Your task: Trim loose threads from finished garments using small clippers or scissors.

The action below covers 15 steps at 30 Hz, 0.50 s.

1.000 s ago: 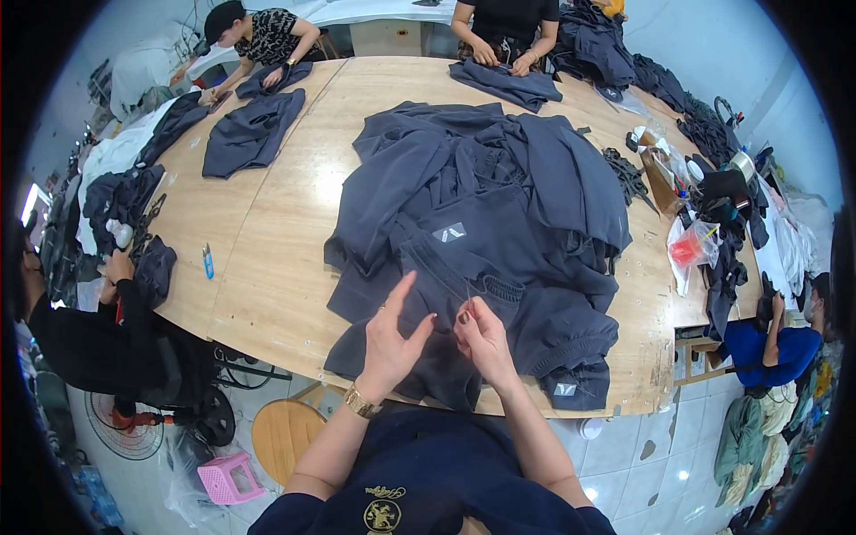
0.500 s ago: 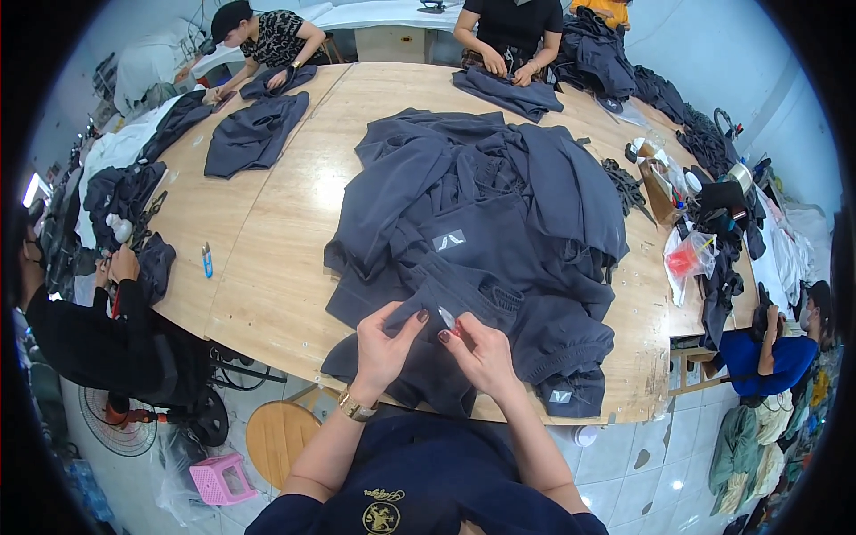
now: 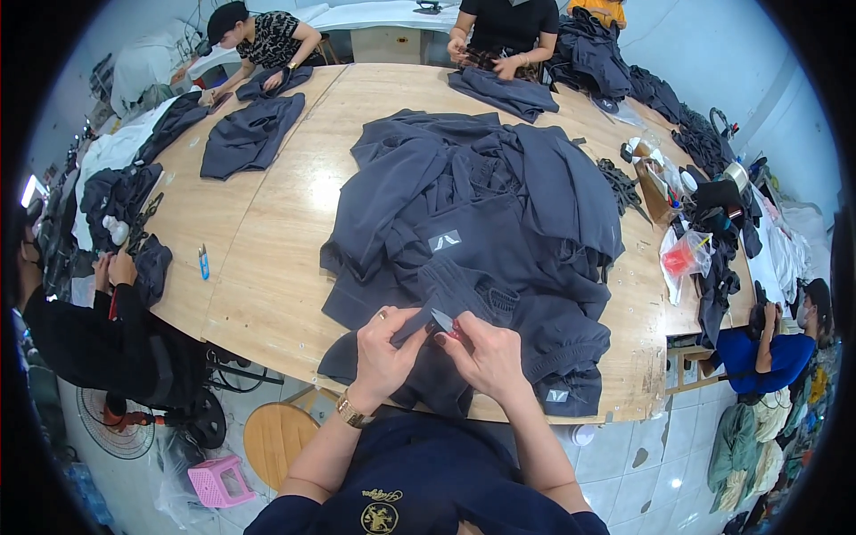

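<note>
My left hand [image 3: 387, 355] pinches a fold of a dark grey garment [image 3: 444, 290] with an elastic waistband, lifted at the near side of the pile. In my right hand [image 3: 486, 358] is a small pair of thread snips [image 3: 443, 319]; their pointed metal blades show between my hands and a bit of red handle peeks out at my fingers. The blades lie beside the held fabric; whether they touch it is hidden. Beyond my hands spreads the heap of dark grey garments [image 3: 481, 214], with a pale tag [image 3: 443, 241] on one.
A blue cutter [image 3: 204, 262] lies on the wooden table [image 3: 267, 259] to the left. At the right are a bag with a red drink [image 3: 685, 257] and a cardboard box [image 3: 658, 192]. Co-workers handle dark fabric around the table. A wooden stool [image 3: 279, 439] stands below the near edge.
My hands have drawn together a little, and the snips' blades show more plainly at the fabric. Across the table, a co-worker has raised one hand off the dark garment.
</note>
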Tool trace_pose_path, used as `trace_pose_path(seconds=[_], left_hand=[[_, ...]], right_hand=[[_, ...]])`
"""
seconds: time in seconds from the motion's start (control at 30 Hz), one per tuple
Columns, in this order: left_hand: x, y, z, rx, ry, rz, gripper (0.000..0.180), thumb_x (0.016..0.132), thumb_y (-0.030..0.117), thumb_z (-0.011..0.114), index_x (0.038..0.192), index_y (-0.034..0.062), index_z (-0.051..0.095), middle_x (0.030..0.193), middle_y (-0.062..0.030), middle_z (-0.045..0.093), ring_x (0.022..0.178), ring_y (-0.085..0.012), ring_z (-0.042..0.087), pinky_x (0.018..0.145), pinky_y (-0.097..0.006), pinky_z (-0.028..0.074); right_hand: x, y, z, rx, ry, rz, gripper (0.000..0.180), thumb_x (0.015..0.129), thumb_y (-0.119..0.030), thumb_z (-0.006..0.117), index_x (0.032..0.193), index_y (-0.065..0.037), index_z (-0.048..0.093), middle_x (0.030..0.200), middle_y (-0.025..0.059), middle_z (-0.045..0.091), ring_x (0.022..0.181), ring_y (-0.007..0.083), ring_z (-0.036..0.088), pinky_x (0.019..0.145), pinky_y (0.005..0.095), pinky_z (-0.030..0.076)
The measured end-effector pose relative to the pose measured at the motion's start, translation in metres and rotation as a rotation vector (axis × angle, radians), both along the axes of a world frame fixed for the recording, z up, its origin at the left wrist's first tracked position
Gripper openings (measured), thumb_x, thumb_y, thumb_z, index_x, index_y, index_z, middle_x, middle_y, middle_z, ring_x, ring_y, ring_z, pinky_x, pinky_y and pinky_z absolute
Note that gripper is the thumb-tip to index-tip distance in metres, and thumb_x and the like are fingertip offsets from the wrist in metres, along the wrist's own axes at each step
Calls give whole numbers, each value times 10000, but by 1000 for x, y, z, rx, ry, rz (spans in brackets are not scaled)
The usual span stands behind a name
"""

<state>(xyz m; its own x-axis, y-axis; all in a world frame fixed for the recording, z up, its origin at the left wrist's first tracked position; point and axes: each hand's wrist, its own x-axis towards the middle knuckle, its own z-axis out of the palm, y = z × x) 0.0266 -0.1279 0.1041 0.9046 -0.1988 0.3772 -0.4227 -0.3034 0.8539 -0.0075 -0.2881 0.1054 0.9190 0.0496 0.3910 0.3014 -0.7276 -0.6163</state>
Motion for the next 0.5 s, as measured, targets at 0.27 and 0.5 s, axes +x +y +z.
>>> trace_pose_path(seconds=[0.27,0.5], left_hand=[[-3,1,1,40,-50,2,203,716,-14,655,917,11,642,745,-113,596,667,-249,559,601,-318,445],[-15,-13,-10,248,-283,20,320,665,-18,653,975,60,640,732,-73,505,679,-228,530,606,-327,446]], right_hand=[[-2,-3,-2,12,15,5,272,820,-279,617,742,-52,488,584,87,544,495,272,556,448,328,403],[1,-8,-21,888,246,-112,200,881,-186,571,829,-53,430,765,10,543,664,60,499,550,201,389]])
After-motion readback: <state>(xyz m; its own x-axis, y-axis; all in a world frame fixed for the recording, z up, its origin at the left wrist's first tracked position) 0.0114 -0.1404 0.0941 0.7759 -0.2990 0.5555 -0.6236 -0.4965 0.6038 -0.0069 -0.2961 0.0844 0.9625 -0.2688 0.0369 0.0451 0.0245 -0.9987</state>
